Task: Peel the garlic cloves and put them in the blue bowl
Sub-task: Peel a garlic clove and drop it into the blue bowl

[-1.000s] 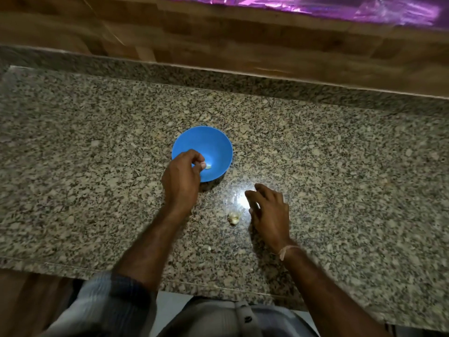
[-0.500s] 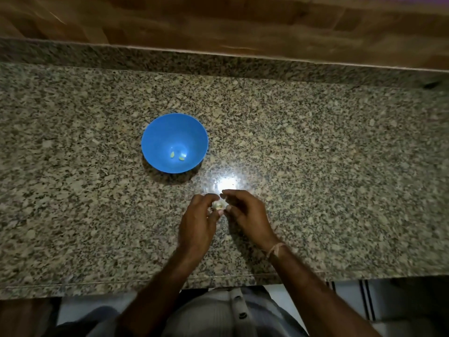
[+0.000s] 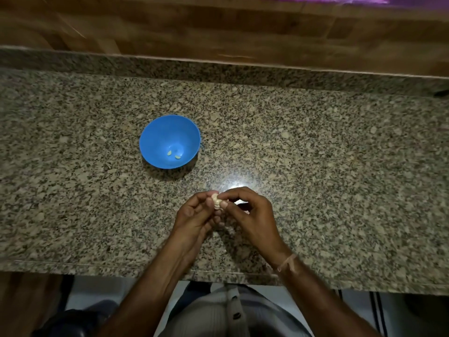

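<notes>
A blue bowl (image 3: pixel 155 137) stands on the granite counter with two pale peeled cloves (image 3: pixel 173 155) at its bottom. In front of it and to the right, a whitish garlic piece (image 3: pixel 215 200) is pinched between both hands just above the counter. My left hand (image 3: pixel 194 215) holds it from the left with thumb and fingertips. My right hand (image 3: pixel 252 215) pinches it from the right, thumb pressed on its lower part. The hands hide most of the garlic.
The speckled granite counter (image 3: pixel 340 166) runs the full width, with a raised granite lip and a wooden wall (image 3: pixel 218 27) behind it. Its front edge (image 3: pixel 97 268) lies close under my forearms. A bright light glare (image 3: pixel 237 184) sits just beyond my fingers.
My left hand left the bowl, where a second clove now lies, and joined my right hand at the garlic piece. Both hands lifted it off the counter and now pinch it.
</notes>
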